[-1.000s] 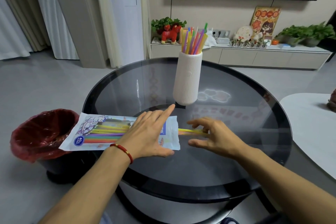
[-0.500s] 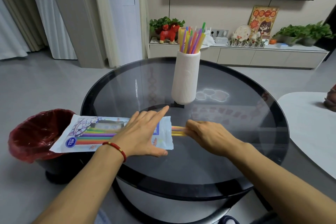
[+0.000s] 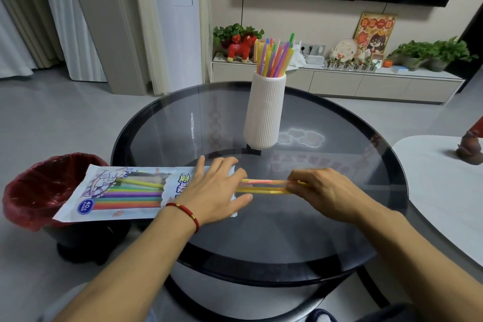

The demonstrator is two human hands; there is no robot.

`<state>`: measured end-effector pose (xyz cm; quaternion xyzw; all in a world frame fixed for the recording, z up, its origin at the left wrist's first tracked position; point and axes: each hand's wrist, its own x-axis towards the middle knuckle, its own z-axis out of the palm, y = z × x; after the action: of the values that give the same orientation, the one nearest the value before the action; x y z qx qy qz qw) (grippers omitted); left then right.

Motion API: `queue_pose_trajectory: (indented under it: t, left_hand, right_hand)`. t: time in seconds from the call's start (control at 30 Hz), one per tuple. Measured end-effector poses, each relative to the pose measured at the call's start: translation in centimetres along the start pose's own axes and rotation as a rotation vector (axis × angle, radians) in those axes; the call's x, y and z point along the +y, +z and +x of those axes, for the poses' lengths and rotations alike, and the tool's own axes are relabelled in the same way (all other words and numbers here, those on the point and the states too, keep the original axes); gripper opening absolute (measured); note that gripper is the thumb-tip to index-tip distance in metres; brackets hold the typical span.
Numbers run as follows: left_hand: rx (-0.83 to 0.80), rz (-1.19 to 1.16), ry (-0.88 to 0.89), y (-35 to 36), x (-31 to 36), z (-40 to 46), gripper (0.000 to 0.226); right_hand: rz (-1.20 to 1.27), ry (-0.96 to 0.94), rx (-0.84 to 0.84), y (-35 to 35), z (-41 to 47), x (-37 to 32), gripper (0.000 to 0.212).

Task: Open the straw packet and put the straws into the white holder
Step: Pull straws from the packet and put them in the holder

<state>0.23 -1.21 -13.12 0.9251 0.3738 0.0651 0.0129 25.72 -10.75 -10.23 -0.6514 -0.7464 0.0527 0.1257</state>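
Left hand [image 3: 217, 191] flat, fingers straight, pressing the open end of the straw packet [image 3: 125, 192] on the glass worktop [image 3: 339, 217]. Right hand [image 3: 322, 191] grip pinches a few yellow and pink straws [image 3: 264, 185] half out of the packet. Farther back, white holder [image 3: 264, 112] upright with straws inside.

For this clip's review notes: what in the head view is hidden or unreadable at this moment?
- Packet mouth: covered by the left hand.
- Right hand grip on the pulled straws: fingertips curl under, contact hidden.
- Pulled straw count: they overlap, too thin to tell.
- How full the holder is: opaque wall.
- Bin contents: dark liner, packet overhangs.
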Motion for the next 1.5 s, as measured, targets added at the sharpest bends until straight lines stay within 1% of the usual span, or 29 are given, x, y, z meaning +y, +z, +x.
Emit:
queue_pose_trajectory:
  t: [0.03,0.1,0.13,0.17,0.2,0.27,0.3,0.33,0.37,0.43,0.47,0.5,0.53,0.6,0.63,0.67,0.7,0.77,0.87,1.0,1.13,1.2,1.27,1.33,1.5]
  left_hand:
    - [0.003,0.034,0.009,0.2,0.2,0.1,0.043]
    - [-0.017,0.063,0.015,0.4,0.4,0.3,0.038]
    - [-0.026,0.058,0.014,0.5,0.5,0.3,0.037]
    - [-0.025,0.049,0.012,0.5,0.5,0.3,0.038]
    - [-0.015,0.042,0.006,0.5,0.5,0.4,0.038]
    - [0.012,0.015,-0.024,0.4,0.6,0.5,0.039]
    - [0.026,-0.006,-0.046,0.4,0.6,0.6,0.040]
    - [0.040,-0.019,-0.065,0.4,0.6,0.7,0.041]
    - [0.052,-0.023,-0.079,0.3,0.7,0.8,0.041]
    - [0.066,-0.026,-0.095,0.3,0.9,1.0,0.041]
    - [0.073,-0.026,-0.098,0.3,1.1,1.0,0.041]
    - [0.075,-0.023,-0.095,0.3,1.3,1.0,0.041]
    - [0.072,-0.019,-0.086,0.3,1.6,1.0,0.041]
    - [0.062,-0.023,-0.057,0.5,2.2,1.0,0.039]
    - [0.069,-0.038,-0.050,0.7,2.4,0.9,0.037]
    - [0.080,-0.057,-0.052,0.7,2.4,0.9,0.036]
    - [0.089,-0.072,-0.061,0.7,2.2,0.8,0.036]
    - [0.088,-0.088,-0.087,0.8,1.6,0.7,0.037]
    - [0.057,-0.091,-0.103,1.2,0.7,0.3,0.044]
    - [0.031,-0.084,-0.100,1.7,0.5,0.1,0.056]
    - [0.025,-0.085,-0.101,1.9,0.6,0.4,0.063]
    - [0.028,-0.078,-0.102,1.8,0.6,0.5,0.063]
    - [0.027,-0.076,-0.101,1.8,0.7,0.4,0.062]
    - [0.037,-0.079,-0.099,1.8,0.7,0.3,0.061]
    - [0.032,-0.072,-0.086,1.9,0.8,0.1,0.060]
  right_hand:
    - [0.063,0.014,-0.008,-0.1,0.1,0.0,0.026]
    - [0.206,0.058,-0.052,-0.7,0.1,0.5,0.020]
    - [0.322,0.082,-0.079,-1.1,-0.1,1.1,0.017]
    - [0.499,0.119,-0.096,-1.5,-0.4,1.9,0.017]
    - [0.717,0.166,-0.090,-1.9,-0.7,2.7,0.023]
    - [1.130,0.277,-0.047,-2.0,-1.5,4.6,0.047]
    - [1.307,0.322,-0.032,-1.6,-1.7,5.3,0.054]
    - [1.448,0.360,-0.029,-1.0,-1.9,5.7,0.054]
    - [1.527,0.396,-0.053,-0.3,-2.0,5.7,0.052]
    - [1.484,0.431,-0.176,1.1,-1.7,4.4,0.051]
    - [1.433,0.404,-0.232,1.8,-1.1,3.2,0.052]
    - [1.409,0.364,-0.248,2.6,-0.4,1.6,0.052]
    - [1.422,0.337,-0.206,3.4,0.5,-0.1,0.049]
    - [1.479,0.321,0.012,4.9,2.3,-3.4,0.036]
    - [1.465,0.329,0.130,5.5,3.0,-4.7,0.029]
    - [1.434,0.350,0.212,5.9,3.6,-5.4,0.024]
    - [1.410,0.372,0.256,5.9,4.0,-5.6,0.020]
    - [1.369,0.400,0.283,4.6,4.2,-5.0,0.018]
    - [1.197,0.372,0.286,0.9,3.5,-2.7,0.021]
    - [0.802,0.275,0.286,-5.0,1.4,-0.1,0.017]
    - [0.389,0.211,0.213,-10.1,1.7,0.1,0.009]
    - [0.248,0.206,0.152,-10.9,2.9,-0.6,0.003]
    - [0.209,0.236,0.084,-10.2,4.1,-1.3,0.004]
    - [0.217,0.266,0.061,-8.6,5.0,-1.7,0.007]
    - [0.269,0.261,0.125,-4.5,5.2,-1.8,0.015]
